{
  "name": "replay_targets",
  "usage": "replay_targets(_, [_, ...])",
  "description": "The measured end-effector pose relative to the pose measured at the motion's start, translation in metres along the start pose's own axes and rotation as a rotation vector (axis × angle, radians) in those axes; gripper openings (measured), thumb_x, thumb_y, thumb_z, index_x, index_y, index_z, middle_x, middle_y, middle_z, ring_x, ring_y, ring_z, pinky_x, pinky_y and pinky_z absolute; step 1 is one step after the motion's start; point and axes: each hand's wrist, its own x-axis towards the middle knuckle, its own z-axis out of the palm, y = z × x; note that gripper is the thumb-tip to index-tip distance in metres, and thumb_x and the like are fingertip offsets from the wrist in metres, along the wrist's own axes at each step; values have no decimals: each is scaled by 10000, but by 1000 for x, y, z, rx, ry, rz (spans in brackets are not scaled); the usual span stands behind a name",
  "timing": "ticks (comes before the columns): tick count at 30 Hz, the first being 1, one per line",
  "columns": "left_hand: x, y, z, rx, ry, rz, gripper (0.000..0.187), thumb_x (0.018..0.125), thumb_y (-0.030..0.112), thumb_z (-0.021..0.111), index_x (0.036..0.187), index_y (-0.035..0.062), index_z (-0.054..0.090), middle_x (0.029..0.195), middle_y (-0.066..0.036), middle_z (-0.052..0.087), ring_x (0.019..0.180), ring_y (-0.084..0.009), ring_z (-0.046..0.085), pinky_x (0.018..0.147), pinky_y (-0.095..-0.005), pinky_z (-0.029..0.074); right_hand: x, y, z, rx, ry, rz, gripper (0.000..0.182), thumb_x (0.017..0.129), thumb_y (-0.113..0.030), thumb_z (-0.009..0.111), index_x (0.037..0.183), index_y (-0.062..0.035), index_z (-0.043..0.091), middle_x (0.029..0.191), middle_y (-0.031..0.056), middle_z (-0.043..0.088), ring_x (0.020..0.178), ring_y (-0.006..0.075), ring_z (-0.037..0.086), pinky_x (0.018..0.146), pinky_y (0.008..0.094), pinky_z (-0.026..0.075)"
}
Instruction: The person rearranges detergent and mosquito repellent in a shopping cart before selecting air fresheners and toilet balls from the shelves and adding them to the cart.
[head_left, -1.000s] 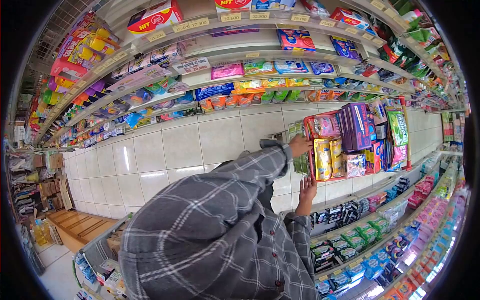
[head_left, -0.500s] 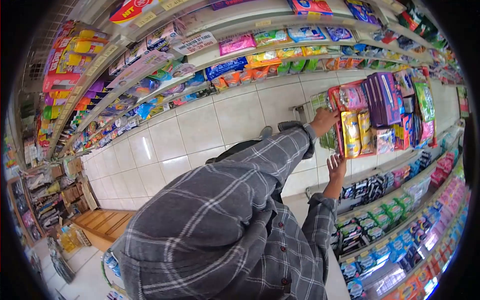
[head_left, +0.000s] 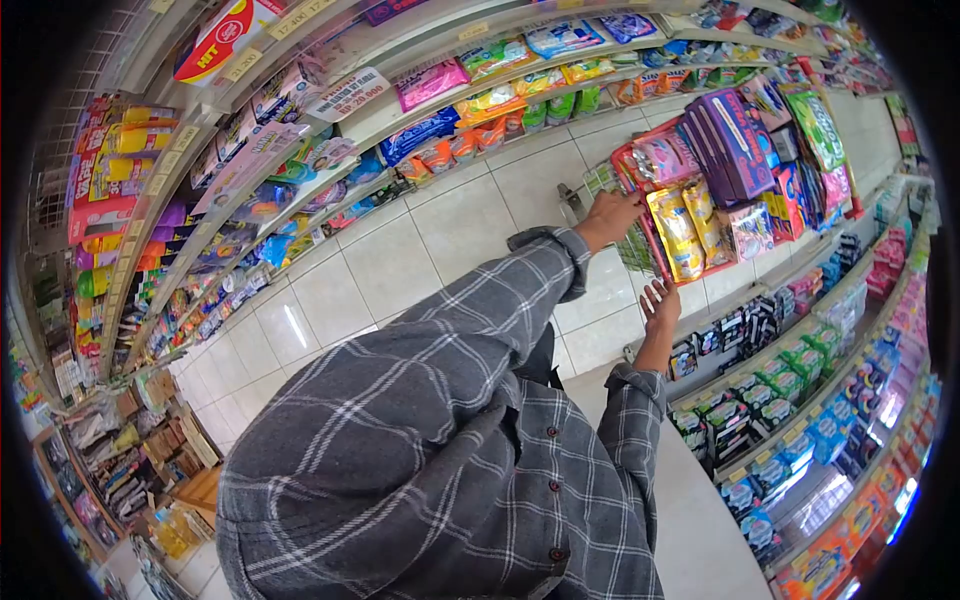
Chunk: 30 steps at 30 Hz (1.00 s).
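Note:
A red shopping basket [head_left: 660, 262], packed with goods, rests over a wire cart [head_left: 635, 248]. My left hand [head_left: 608, 220] has its fingers curled over the basket's near red edge. At the corner closer to the lower shelves, my right hand [head_left: 660, 308] holds its fingers apart, fingertips right by the rim. Gold pouches [head_left: 676, 235] lie in the basket nearest my hands, with a pink pack [head_left: 664, 160] beside them. Stacked purple boxes [head_left: 728, 150] rise in the middle. A green pack [head_left: 815, 128] lies toward the far end.
Shelves of colourful pouches [head_left: 490, 103] run along the upper side, with a price sign [head_left: 352, 95]. Stocked shelves [head_left: 770, 400] stand close on the lower right. Between them runs a tiled floor [head_left: 455, 230]. More stacked goods [head_left: 130, 440] are at far left.
The view has turned slightly, so the shelves, cart and basket appear shifted left, with the basket also a little higher. Both hands stay at the basket.

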Motion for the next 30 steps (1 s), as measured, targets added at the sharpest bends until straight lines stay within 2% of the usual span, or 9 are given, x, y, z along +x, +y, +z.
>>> replay_targets(3, [-18,-8,9,-51,70,18,465,725,134,640,1186,159,587,1284,-90,534,989,-314,621,778,-465,514,-13,14,-1,-22,-15,-7,404,949,-357,490,1253,-93,495,1079,83,647,939,242,652,741,393,525])
replay_targets(8, [-54,-16,-2,-22,4,-36,494,766,125,591,1256,169,550,1413,-102,450,1024,-357,600,820,-466,517,-32,41,9,-75,-39,-37,381,940,-381,518,1193,-96,518,1067,81,661,882,238,666,706,386,504])
replay_targets(19, [-135,-28,15,-78,79,-127,508,813,135,555,1318,177,523,1445,-84,423,1065,-349,590,878,-464,502,-84,101,24,-48,-66,-62,351,953,-345,496,1182,-79,502,1103,84,646,932,246,657,754,422,498])
replay_targets(21, [-155,-31,18,-94,99,-103,497,809,148,568,1304,175,538,1441,-73,432,1070,-349,590,878,-459,502,-95,114,23,-59,-59,-71,346,958,-331,490,1190,-75,493,1113,88,642,951,249,652,743,418,513])
replay_targets(23, [-168,-36,18,-90,118,-101,486,805,154,577,1289,178,549,1428,-65,446,1060,-349,593,873,-456,504,-109,125,24,-67,-69,-46,333,971,-327,491,1209,-94,512,1145,63,623,1014,247,622,808,447,514])
replay_targets(28, [-194,-49,5,-1,113,-40,326,810,228,619,1133,184,638,1287,-53,545,1034,-330,599,809,-453,503,-129,151,24,-32,-78,-26,337,998,-326,488,1224,-78,515,1162,53,591,1061,261,591,863,516,530])
replay_targets(30, [-208,-49,13,-2,150,-30,281,806,274,646,1067,173,662,1221,-58,579,1025,-328,600,786,-456,502,-137,163,28,21,-103,-16,333,995,-294,496,1225,-54,476,1169,84,587,1037,277,612,810,501,555])
